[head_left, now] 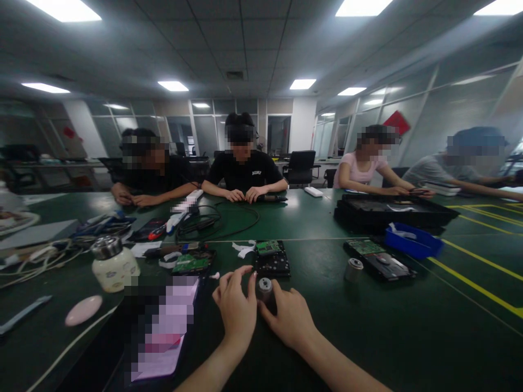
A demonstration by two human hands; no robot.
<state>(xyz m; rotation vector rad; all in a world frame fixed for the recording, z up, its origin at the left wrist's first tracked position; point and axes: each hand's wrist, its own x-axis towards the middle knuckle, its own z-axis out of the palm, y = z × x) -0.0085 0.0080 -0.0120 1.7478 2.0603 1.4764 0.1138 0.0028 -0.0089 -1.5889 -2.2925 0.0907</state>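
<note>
A small silver cylindrical motor (265,286) stands upright on the green table, between my two hands. My right hand (291,317) has its thumb and forefinger closed around the motor's near and right sides. On the other side, my left hand (236,306) is raised, with thumb and forefinger tips brought together in a pinch beside the motor's top. Anything between those tips is too small to make out. Just beyond the hands lies a black drive-like unit with a green circuit board (268,249). A second metal cylinder (353,269) stands to the right.
Another circuit-board unit (379,260) and a blue bin (413,240) lie right, before a large black tray (392,212). Leftward are a phone (174,326), a cream bottle (115,265), a pink oval object (84,311) and cables. Several people sit opposite.
</note>
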